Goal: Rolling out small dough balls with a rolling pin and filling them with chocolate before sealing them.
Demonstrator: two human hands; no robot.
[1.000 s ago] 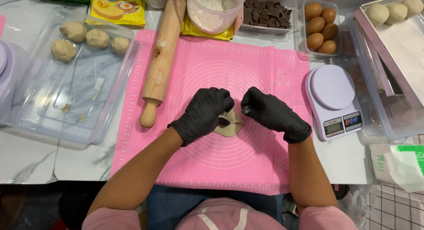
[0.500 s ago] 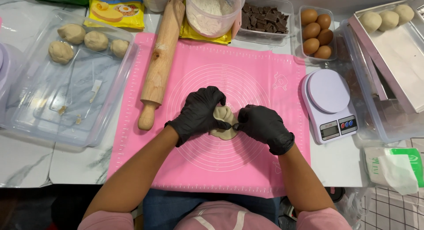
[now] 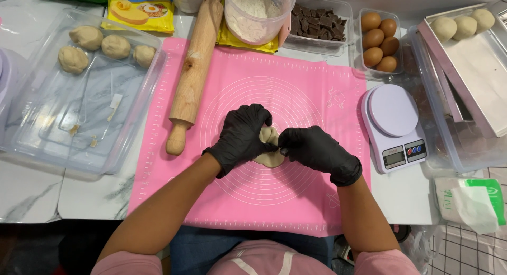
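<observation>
Dough piece [image 3: 270,157] at the pink mat's [image 3: 317,211] centre, pinched between left hand [image 3: 244,133] and right hand [image 3: 316,151], fingertips meeting above it.

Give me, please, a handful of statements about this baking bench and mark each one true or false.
1. Both hands, the left hand and the right hand, wear black gloves and pinch one piece of dough. True.
2. The rolling pin lies to the right of the kitchen scale. False: it lies left of the hands, and the scale stands right of the pink mat.
3. Four dough balls sit in the clear tray on the left. True.
4. The eggs are white. False: they are brown.
5. The tub of flour stands on the scale. False: it stands at the mat's far edge, and the scale's plate is bare.
</observation>
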